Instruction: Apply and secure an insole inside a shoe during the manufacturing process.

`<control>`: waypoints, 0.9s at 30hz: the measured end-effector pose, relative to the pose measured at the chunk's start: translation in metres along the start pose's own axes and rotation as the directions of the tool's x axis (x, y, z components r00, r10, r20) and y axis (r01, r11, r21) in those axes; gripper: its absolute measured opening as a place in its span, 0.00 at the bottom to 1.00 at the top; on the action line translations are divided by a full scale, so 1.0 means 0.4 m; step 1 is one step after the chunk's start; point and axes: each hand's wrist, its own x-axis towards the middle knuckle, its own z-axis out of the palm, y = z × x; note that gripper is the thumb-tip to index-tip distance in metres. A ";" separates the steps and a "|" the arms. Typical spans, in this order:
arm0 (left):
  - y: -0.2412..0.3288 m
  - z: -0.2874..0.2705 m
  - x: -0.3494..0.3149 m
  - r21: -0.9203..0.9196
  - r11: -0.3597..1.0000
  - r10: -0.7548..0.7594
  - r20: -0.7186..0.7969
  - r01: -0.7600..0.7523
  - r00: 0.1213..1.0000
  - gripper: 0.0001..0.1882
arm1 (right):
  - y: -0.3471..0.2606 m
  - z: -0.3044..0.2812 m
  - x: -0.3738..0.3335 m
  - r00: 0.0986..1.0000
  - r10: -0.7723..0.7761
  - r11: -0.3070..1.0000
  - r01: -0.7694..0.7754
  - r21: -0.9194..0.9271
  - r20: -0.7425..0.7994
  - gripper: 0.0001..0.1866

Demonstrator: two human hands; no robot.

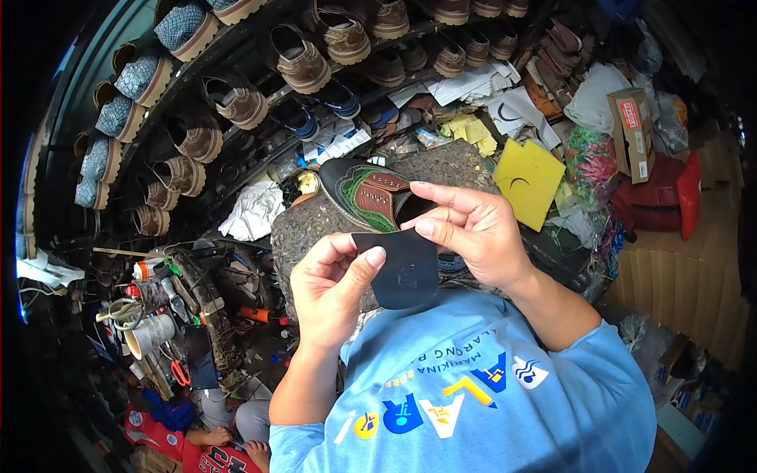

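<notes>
A black leather piece (407,276) with a rounded lower edge and a faint stamped mark hangs in front of my chest. My left hand (335,288) pinches its upper left corner between thumb and fingers. At its upper right edge, the thumb and fingers of my right hand (477,236) close on it, the index finger reaching out above. Just beyond lies a shoe (371,193) with a black toe, green stitched sides and a brown laceless front; its opening is partly hidden by my right hand. The shoe rests on a rough grey stone block (449,162).
Racks of brown shoes (236,102) curve along the far left. Yellow sheets (528,181), paper scraps and a brown box (631,130) lie to the far right. Tools, a tape roll (150,335) and red-handled scissors (180,373) clutter the left. Another person's hands (213,437) show at lower left.
</notes>
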 end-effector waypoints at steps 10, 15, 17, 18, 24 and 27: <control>0.001 0.020 0.008 0.006 1.000 0.002 -0.031 -0.002 1.000 0.06 | -0.011 -0.019 -0.011 0.999 -0.018 0.997 0.020 -0.076 0.032 0.24; -0.005 0.035 0.028 -0.028 1.000 0.006 0.076 -0.004 0.997 0.09 | -0.056 -0.042 -0.021 0.999 -0.046 0.999 0.045 0.024 0.028 0.21; -0.005 0.048 0.038 -0.012 1.000 0.000 0.102 0.001 0.995 0.08 | -0.059 -0.055 -0.026 0.997 -0.065 0.996 0.063 0.062 0.030 0.21; -0.005 0.054 0.043 -0.006 1.000 -0.007 0.104 0.008 0.995 0.08 | -0.055 -0.058 -0.024 0.998 -0.056 0.998 0.056 -0.008 0.003 0.20; -0.009 0.072 0.065 0.010 1.000 -0.023 0.110 0.022 0.994 0.07 | -0.070 -0.081 -0.027 0.995 -0.101 0.993 0.100 -0.068 -0.014 0.20; -0.008 0.076 0.068 0.020 0.999 -0.042 0.111 0.040 0.993 0.07 | -0.073 -0.084 -0.028 0.993 -0.118 0.992 0.117 0.040 0.020 0.20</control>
